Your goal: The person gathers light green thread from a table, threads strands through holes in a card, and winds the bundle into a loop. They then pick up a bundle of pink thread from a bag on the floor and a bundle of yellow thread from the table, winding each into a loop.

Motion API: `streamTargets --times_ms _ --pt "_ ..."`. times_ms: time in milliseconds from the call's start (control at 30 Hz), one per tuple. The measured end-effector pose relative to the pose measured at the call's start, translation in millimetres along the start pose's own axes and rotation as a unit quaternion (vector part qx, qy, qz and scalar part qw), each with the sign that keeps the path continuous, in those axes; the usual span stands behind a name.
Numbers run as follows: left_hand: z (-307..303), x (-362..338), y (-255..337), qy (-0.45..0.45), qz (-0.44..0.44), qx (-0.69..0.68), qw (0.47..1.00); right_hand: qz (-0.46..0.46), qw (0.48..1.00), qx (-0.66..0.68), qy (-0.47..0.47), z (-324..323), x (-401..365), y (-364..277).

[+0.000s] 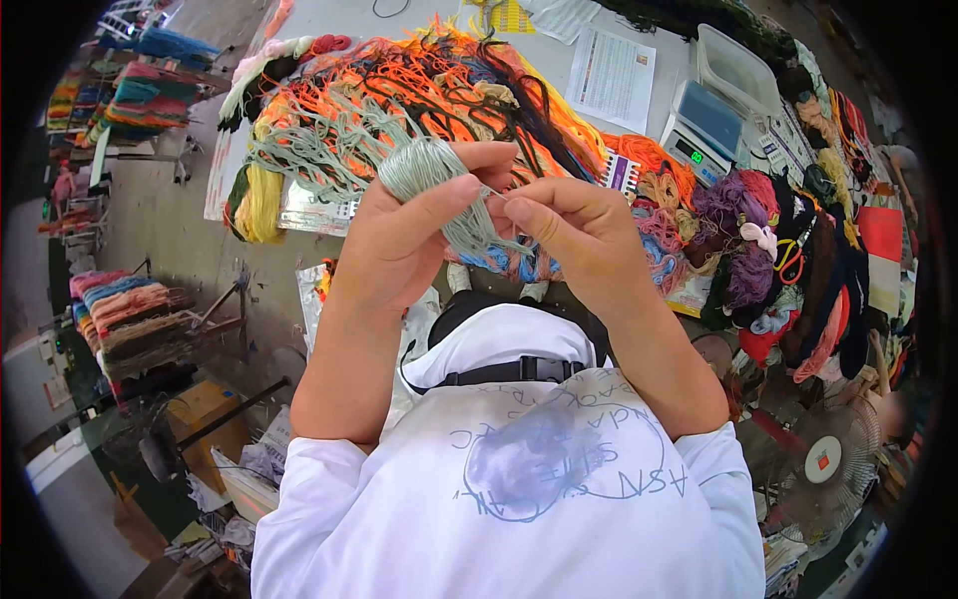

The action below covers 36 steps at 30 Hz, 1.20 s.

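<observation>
A pale grey-green yarn bundle (424,172) is wound around the fingers of my left hand (399,235), its loose strands spreading left across the pile. The left thumb presses against the wound part. Close on the right, my right hand (579,230) pinches a thin strand of the same yarn between thumb and forefinger. Below the wound part, a tail of yarn (474,235) hangs between both hands. Behind them lies a large heap of orange and dark yarn (399,75) on the table.
A scale (704,130) with a green display stands at the back right, near a clear plastic tub (738,70) and a printed sheet (611,80). Scissors with orange handles (790,262) lie among purple yarn (748,275). A fan (823,459) stands at lower right; yarn racks (140,309) line the left.
</observation>
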<state>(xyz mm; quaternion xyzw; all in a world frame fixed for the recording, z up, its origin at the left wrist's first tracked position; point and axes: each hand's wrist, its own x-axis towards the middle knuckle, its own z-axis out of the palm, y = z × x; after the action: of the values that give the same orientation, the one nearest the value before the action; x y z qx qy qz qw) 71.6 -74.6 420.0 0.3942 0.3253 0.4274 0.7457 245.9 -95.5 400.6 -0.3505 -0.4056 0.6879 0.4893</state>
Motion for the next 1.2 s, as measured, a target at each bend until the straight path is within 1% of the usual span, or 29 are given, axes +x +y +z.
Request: streamTargets --times_ms 33,100,133,200,233,300,433,500,533,600,633,700,933,1000,1133,1200 --pt "1 0 0 0.002 0.001 -0.002 1.000 0.002 1.000 -0.001 -0.002 0 -1 0" --pt "5 -2 3 -0.014 0.008 0.064 0.998 0.000 1.000 0.004 -0.001 0 -4 1" --pt "8 -3 4 -0.012 0.007 0.062 0.998 0.003 1.000 0.004 -0.002 2 -4 1" --pt "14 -4 3 -0.013 -0.002 -0.007 1.000 -0.022 0.999 -0.001 0.027 5 -5 -1" --pt "14 -4 2 -0.014 -0.002 -0.008 1.000 -0.021 0.999 -0.002 0.029 5 -6 0" --pt "15 -2 0 -0.026 0.008 0.006 1.000 -0.002 0.998 -0.060 0.030 2 -7 1" --pt "12 -3 2 -0.041 0.008 0.018 0.999 0.020 0.996 -0.083 0.020 -3 -12 1" --pt "10 -5 4 -0.039 -0.039 -0.024 0.998 -0.092 0.983 -0.154 0.022 -9 -11 11" --pt "11 -5 4 -0.039 -0.037 -0.024 0.998 -0.093 0.983 -0.155 0.021 -8 -12 10" --pt "14 -6 2 -0.031 -0.012 0.011 0.999 -0.107 0.989 -0.101 0.027 -5 -15 9" --pt "16 -6 1 -0.030 -0.012 0.011 0.999 -0.107 0.989 -0.100 0.026 -3 -18 4" --pt "19 -7 0 0.002 0.018 0.024 1.000 0.002 1.000 0.013 0.023 1 -24 -8" --pt "21 -9 -1 -0.004 0.007 0.009 1.000 0.008 0.999 0.049 0.010 0 -27 -7" --pt "21 -9 -1 -0.011 0.008 -0.003 1.000 0.002 0.997 0.076 0.001 -2 -27 -5" --pt "22 -9 0 -0.024 0.004 -0.004 1.000 -0.007 0.997 0.078 0.006 0 -29 -6" --pt "22 -9 2 -0.029 -0.014 0.001 0.999 -0.008 0.997 0.077 0.007 0 -29 -7"
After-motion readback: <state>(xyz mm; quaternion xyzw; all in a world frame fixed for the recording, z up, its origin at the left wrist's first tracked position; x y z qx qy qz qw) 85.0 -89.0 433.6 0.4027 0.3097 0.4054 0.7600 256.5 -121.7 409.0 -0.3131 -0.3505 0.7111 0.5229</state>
